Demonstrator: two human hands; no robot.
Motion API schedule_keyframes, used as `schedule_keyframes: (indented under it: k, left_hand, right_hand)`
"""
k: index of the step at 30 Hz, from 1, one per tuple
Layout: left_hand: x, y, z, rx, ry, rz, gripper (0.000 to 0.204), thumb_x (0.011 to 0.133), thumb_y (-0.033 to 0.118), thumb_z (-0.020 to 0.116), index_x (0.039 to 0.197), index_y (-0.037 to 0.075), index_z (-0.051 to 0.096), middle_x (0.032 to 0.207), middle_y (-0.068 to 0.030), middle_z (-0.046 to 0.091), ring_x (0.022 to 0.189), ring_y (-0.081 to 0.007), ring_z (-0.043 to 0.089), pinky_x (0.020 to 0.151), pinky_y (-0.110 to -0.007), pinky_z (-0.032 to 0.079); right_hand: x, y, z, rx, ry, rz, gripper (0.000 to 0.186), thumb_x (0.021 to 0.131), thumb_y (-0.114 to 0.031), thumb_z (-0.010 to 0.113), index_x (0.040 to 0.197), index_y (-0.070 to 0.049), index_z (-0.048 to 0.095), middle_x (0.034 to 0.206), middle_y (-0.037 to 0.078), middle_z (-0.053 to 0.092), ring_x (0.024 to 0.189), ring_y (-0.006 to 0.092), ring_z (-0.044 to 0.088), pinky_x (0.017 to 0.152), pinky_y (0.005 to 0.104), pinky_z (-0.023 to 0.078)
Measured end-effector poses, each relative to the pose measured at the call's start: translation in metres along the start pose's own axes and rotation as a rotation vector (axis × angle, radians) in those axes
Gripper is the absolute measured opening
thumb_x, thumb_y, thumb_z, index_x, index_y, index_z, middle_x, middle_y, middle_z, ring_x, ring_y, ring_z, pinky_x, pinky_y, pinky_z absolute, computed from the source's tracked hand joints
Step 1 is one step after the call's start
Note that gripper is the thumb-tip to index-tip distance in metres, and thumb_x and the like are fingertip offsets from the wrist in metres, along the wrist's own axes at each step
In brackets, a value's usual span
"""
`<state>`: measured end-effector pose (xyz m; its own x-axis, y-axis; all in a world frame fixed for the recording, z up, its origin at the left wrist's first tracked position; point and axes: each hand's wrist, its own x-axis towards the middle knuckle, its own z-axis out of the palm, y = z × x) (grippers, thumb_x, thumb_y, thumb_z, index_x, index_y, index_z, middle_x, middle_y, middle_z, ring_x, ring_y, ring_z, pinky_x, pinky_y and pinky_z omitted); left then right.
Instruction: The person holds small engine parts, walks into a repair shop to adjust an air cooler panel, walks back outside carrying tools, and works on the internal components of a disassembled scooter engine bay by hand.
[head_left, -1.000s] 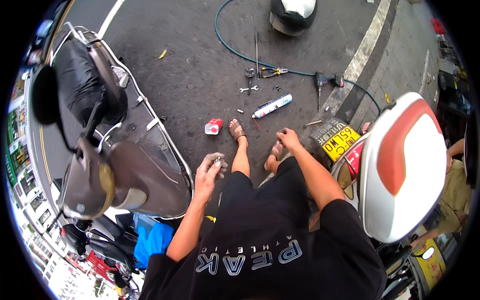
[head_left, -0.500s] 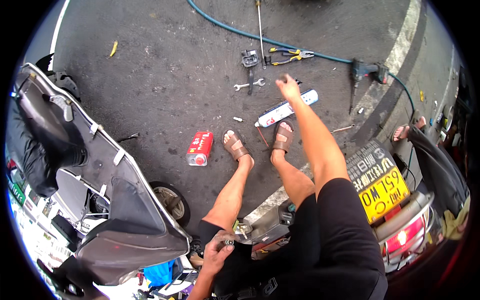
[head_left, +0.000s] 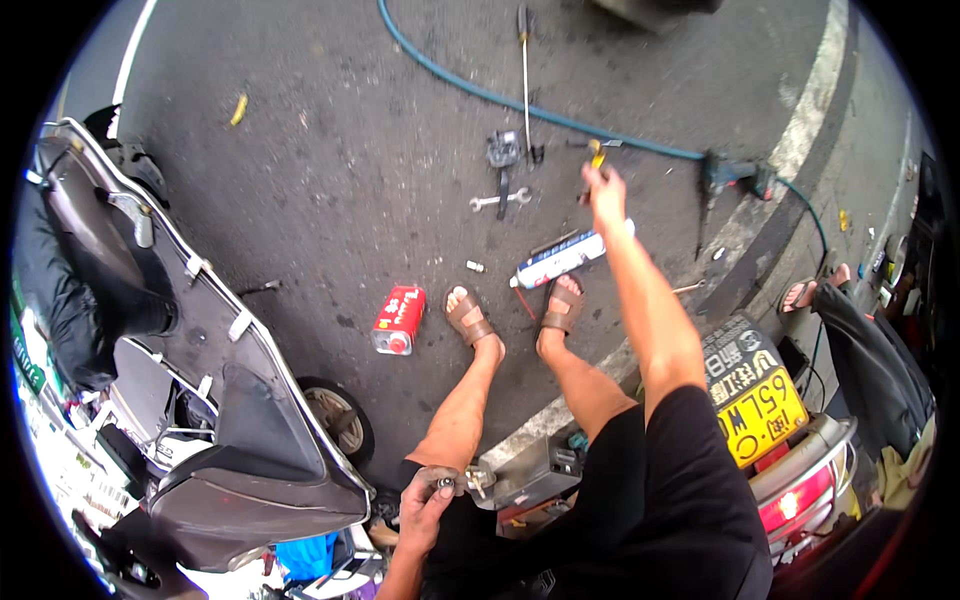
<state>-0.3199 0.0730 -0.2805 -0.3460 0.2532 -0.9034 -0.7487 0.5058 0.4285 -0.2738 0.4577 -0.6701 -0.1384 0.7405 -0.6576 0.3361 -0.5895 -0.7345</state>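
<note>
My left hand [head_left: 424,508], its fingertips blackened, is closed round a small metal part with a round shiny end [head_left: 446,484], above my left knee. My right hand [head_left: 606,198] reaches out over the asphalt. Its fingers are closed at the yellow-and-dark pliers [head_left: 598,156], which now look tilted and foreshortened. Under my right wrist lies a white-and-blue spray can [head_left: 560,260] with a thin red straw. An open-ended wrench [head_left: 500,200] and a small black clamp-like part [head_left: 503,150] lie left of that hand. Beyond them is a long screwdriver [head_left: 525,70].
A red can [head_left: 399,320] stands by my left foot. A cordless drill [head_left: 735,178] lies at the right beside a blue hose [head_left: 480,92]. Scooter bodywork [head_left: 260,400] fills the left. At lower right are a yellow plate [head_left: 765,405], a lit tail lamp [head_left: 798,500] and another person's foot [head_left: 800,295].
My right hand has moved right onto the pliers, which lay flat before and now look turned. The view has shifted slightly. My left hand still holds the small metal part.
</note>
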Motion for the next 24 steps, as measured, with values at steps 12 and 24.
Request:
schedule_keyframes:
  k: [12, 24]
  left_hand:
    - [-0.163, 0.162, -0.004, -0.206, -0.121, 0.405, 0.035, 0.084, 0.03, 0.066, 0.106, 0.005, 0.055, 0.126, -0.0169, 0.054, 0.083, -0.0202, 0.059, 0.07, -0.034, 0.048]
    - [-0.339, 0.277, 0.0, -0.132, -0.686, 0.86, 0.022, 0.088, 0.016, 0.063, 0.107, 0.005, 0.06, 0.122, -0.0103, 0.057, 0.082, -0.0087, 0.059, 0.073, -0.024, 0.048]
  right_hand:
    - [-0.424, -0.234, -0.032, 0.175, -0.873, -0.16, 0.014, 0.09, -0.007, 0.055, 0.102, -0.006, 0.049, 0.105, 0.013, 0.064, 0.08, 0.0119, 0.059, 0.076, 0.027, 0.049]
    - [-0.666, -0.421, -0.084, -0.014, -0.961, -0.599, 0.051, 0.084, -0.028, 0.067, 0.121, 0.0, 0.046, 0.106, 0.01, 0.054, 0.097, 0.0161, 0.052, 0.09, 0.0313, 0.043]
